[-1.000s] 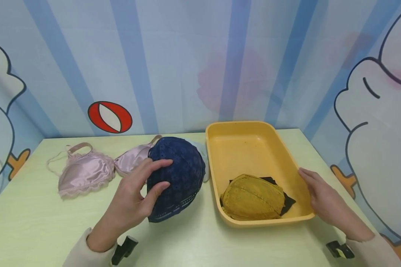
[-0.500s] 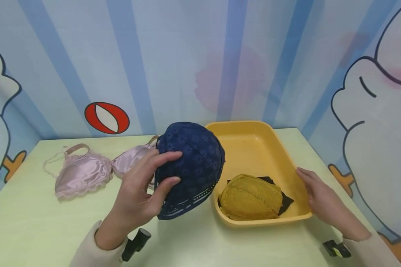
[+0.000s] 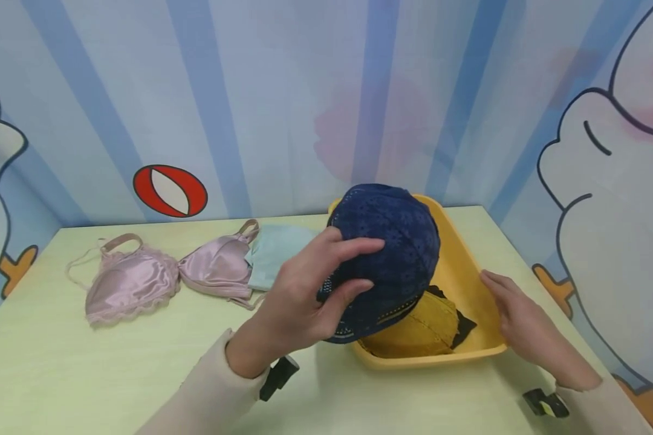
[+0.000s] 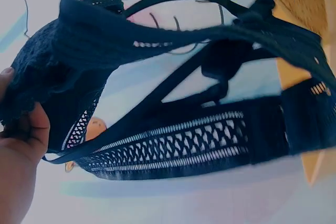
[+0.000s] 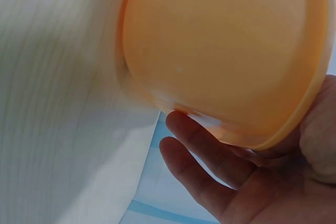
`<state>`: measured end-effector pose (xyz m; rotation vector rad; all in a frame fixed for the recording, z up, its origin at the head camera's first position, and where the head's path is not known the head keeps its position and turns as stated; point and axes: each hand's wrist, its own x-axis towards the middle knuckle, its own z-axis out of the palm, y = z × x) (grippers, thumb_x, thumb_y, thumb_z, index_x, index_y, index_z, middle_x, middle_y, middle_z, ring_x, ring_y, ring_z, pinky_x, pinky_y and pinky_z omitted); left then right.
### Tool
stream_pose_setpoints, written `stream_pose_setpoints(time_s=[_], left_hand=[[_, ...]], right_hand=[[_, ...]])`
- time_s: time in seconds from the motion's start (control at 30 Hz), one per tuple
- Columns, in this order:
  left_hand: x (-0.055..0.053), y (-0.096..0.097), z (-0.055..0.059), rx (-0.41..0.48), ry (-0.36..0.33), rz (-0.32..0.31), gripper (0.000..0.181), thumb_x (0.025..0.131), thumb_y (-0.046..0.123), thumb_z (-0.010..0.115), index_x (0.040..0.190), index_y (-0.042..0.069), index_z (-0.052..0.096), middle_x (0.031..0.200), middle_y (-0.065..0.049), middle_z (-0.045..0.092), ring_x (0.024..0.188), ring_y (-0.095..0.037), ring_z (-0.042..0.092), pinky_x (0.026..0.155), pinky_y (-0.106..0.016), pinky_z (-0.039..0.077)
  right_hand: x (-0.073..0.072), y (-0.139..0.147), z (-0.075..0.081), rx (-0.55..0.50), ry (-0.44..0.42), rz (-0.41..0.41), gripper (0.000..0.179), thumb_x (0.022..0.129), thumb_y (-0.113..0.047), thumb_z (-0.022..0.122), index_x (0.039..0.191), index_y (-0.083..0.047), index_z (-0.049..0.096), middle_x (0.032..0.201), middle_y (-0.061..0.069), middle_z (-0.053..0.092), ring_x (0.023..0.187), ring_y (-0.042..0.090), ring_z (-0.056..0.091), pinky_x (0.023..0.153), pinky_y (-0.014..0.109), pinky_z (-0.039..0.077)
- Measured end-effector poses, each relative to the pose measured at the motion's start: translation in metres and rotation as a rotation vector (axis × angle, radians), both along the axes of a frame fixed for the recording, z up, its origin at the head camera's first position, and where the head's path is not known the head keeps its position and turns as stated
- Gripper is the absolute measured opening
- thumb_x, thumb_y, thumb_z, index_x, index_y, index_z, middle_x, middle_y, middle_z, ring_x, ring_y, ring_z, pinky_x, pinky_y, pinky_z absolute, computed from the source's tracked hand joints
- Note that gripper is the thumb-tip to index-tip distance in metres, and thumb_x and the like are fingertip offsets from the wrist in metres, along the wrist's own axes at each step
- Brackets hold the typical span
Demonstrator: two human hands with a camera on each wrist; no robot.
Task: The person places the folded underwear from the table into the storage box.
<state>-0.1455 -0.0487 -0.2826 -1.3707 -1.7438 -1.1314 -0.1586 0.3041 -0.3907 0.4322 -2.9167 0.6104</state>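
Observation:
My left hand (image 3: 299, 296) pinches a folded navy lace bra (image 3: 392, 241) between thumb and fingers, holding it up over the left part of a yellow plastic tray (image 3: 459, 257). In the left wrist view the bra's dark straps and openwork band (image 4: 184, 142) hang loose beyond the fingers. At the tray's right rim my right hand (image 3: 528, 323) grips the edge; the right wrist view has its fingers (image 5: 194, 137) under the outer side. Inside the tray a mustard bra (image 3: 421, 332) lies over a black garment (image 3: 465, 329), both partly covered by the navy bra in the head view.
On the left of the pale table (image 3: 114, 374) lies a pink satin bra (image 3: 136, 281) with lace trim. Its right cup meets a mint-coloured cloth (image 3: 274, 254), partly behind my left hand. A printed curtain (image 3: 283, 109) stands along the table's back edge.
My left hand has carried the navy bra rightward, from beside the tray to above it, uncovering the mint cloth and the pink bra's right cup. The right hand keeps its place on the rim.

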Motion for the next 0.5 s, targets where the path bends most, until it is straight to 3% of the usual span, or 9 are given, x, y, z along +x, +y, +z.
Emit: stream_pose_setpoints(time_s=[0.13,0.33,0.5], left_hand=[[-0.004,0.019,-0.001,-0.009,0.024,-0.046,0.030,0.094,0.010,0.059,0.121,-0.004,0.054,0.085,-0.007,0.046,0.071,-0.017,0.037,0.060,-0.023,0.034],[-0.006,0.047,-0.003,-0.069,0.023,-0.101,0.038,0.087,0.002,0.066,0.122,-0.003,0.055,0.092,-0.008,0.054,0.076,-0.015,0.044,0.069,-0.019,0.040],[-0.011,0.070,-0.011,-0.128,0.020,-0.129,0.036,0.090,0.006,0.063,0.124,-0.001,0.055,0.093,-0.004,0.051,0.076,-0.013,0.041,0.071,-0.014,0.037]], right_hand=[[0.000,0.001,0.000,0.002,0.013,0.010,0.047,0.093,0.012,0.037,0.139,0.012,0.034,0.138,0.029,0.034,0.115,0.050,0.043,0.074,0.048,0.048],[-0.001,0.002,-0.001,0.000,0.026,-0.002,0.044,0.093,0.010,0.037,0.138,0.008,0.040,0.136,0.027,0.039,0.113,0.050,0.046,0.083,0.059,0.042],[0.001,0.005,-0.004,0.010,0.027,-0.047,0.042,0.094,0.005,0.040,0.136,0.010,0.036,0.125,0.033,0.048,0.102,0.045,0.054,0.082,0.059,0.042]])
